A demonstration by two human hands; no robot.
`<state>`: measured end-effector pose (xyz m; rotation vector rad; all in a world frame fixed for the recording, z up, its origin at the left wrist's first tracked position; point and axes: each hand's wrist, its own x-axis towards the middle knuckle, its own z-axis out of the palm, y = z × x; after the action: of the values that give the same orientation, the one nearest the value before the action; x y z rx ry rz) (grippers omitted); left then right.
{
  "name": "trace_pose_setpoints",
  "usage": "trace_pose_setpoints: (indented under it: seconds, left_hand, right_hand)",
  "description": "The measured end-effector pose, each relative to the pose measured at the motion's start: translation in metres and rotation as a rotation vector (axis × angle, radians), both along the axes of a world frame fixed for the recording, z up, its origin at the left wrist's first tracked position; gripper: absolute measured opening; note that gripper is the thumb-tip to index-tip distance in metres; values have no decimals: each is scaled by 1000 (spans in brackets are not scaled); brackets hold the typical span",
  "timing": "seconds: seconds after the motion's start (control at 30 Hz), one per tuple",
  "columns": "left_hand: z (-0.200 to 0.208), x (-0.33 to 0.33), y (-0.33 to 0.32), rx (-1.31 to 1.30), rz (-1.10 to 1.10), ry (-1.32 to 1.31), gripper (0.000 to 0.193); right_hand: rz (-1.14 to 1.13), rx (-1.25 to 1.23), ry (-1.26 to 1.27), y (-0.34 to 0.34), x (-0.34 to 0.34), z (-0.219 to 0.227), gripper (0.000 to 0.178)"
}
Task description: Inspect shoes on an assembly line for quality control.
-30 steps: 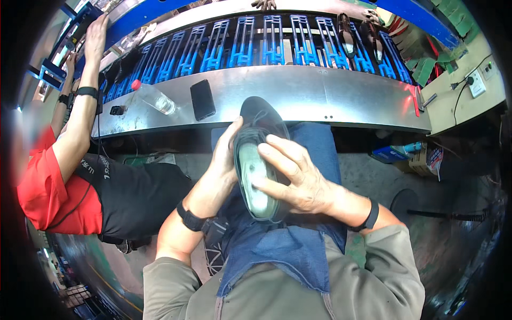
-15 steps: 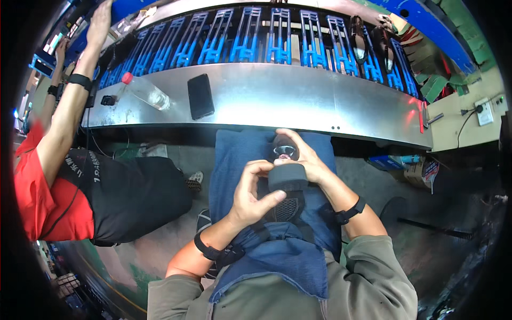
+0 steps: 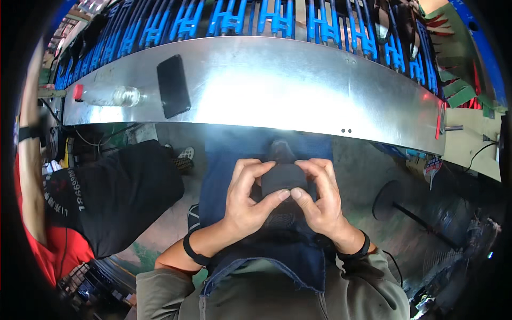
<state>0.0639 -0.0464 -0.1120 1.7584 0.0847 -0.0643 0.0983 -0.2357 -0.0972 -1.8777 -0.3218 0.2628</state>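
You hold a dark shoe with a thick, matte, rounded heel [image 3: 283,178] in front of you, centred over your blue denim apron [image 3: 218,160] and on the near side of the tabletop. Heel is turned up toward you; a textured dark sole shows faintly below it. Whether the shoe rests on your lap: cannot tell.

Your left hand [image 3: 246,196] pinches the heel's left side, thumb on the near edge, bent fingers on the far edge. Your right hand [image 3: 322,200] mirrors this on the right. The thumb tips nearly meet at the middle of the near edge.

Surroundings: beyond your hands runs a shiny grey metal tabletop [image 3: 256,90]. On its left part lie a black rectangular phone [image 3: 173,86] and, farther left, a clear plastic bottle with a red cap [image 3: 109,95], on its side. Along the far edge stands a row of blue metal racks [image 3: 228,20]; dark shoes lie over those at far right. At left, near you, sits a co-worker in a red top and black apron [image 3: 117,194]. At right, a round dark disc on a pole [image 3: 388,200] stands near the floor.
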Motion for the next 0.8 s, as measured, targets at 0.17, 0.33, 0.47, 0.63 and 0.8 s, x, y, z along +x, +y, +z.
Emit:
trace_pose_setpoints:
  seconds: [0.17, 0.33, 0.47, 0.63, 0.8]
  left_hand:
    - [-4, 13, 0, 2, -19, 16, 48]
    - [9, 31, 4, 29, -67, 99, 48]
    - [3, 54, 9, 286, -307, -7, 50]
    - [17, 41, 21, 104, -433, -84, 50]
    - [44, -10, 14, -93, -312, -434, 60]
  right_hand:
    - [32, 30, 75, -5, 13, -5, 46]
    - [46, 22, 84, -7, 21, -13, 49]
    - [-68, 97, 243, -12, 24, -26, 58]
    - [79, 413, 408, -22, 19, -20, 68]
    - [512, 525, 197, -18, -6, 11, 73]
